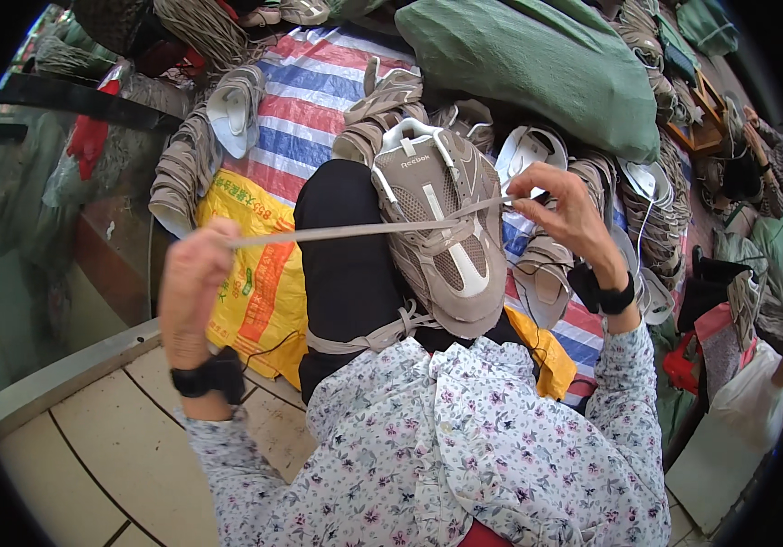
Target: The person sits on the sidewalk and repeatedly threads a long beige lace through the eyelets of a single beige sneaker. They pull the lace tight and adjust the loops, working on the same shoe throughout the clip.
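The left grip (195, 278), closed at nine o'clock from the shoe (446, 260), and right grip (576, 211), pinched at three, hold taut lace (319, 234).

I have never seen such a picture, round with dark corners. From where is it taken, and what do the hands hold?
There is no machine: these are a person's own bare hands. A wide fisheye camera on the head looks down, so straight edges bend. The left hand, slightly blurred, and the right hand each grip a pale lace, drawn out across a brown shoe. The shoe rests at the lap, toe toward the body. Beyond it, on a striped sheet, are more shoe pieces in stacks and a green sack.
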A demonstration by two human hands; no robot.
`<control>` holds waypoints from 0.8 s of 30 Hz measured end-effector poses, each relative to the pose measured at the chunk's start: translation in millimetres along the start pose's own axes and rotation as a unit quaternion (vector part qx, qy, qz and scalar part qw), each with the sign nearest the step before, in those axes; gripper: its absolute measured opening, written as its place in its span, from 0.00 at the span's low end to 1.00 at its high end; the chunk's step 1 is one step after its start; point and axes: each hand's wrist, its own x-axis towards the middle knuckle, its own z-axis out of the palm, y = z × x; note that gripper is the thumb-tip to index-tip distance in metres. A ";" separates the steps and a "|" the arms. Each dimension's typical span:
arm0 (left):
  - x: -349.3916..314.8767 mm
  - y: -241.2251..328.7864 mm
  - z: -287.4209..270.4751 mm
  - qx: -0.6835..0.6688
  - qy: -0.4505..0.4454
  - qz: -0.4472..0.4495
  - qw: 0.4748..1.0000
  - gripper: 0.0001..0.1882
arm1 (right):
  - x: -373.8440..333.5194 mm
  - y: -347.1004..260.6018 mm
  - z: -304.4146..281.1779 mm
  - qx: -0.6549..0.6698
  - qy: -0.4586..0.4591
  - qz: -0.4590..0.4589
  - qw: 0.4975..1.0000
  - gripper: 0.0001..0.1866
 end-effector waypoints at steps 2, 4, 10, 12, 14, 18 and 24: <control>2.5 21.6 -40.8 -0.158 0.029 0.001 0.987 0.06 | -7.0 -30.8 5.5 0.052 -0.017 -0.006 0.999 0.08; 6.7 51.1 -80.9 -0.280 0.052 -0.016 0.958 0.09 | -11.5 -52.8 22.7 0.069 -0.033 -0.078 0.994 0.11; -8.5 112.8 -146.2 -0.404 0.118 0.042 0.906 0.12 | -0.9 -60.3 70.6 -0.309 -0.001 -0.221 0.925 0.17; -26.5 116.3 -163.4 -0.396 0.180 0.071 0.898 0.11 | 2.3 -60.3 76.3 -0.365 0.008 -0.216 0.906 0.19; -27.5 109.9 -177.2 -0.395 0.224 0.110 0.884 0.08 | -2.5 -52.8 77.2 -0.364 -0.022 -0.182 0.913 0.22; -32.1 105.1 -206.4 -0.391 0.268 0.163 0.865 0.05 | 3.3 -40.6 70.2 -0.288 0.005 -0.164 0.943 0.17; -88.3 128.3 -232.3 -0.387 0.388 0.228 0.805 0.05 | 16.0 -42.5 68.8 -0.149 0.021 -0.206 0.967 0.06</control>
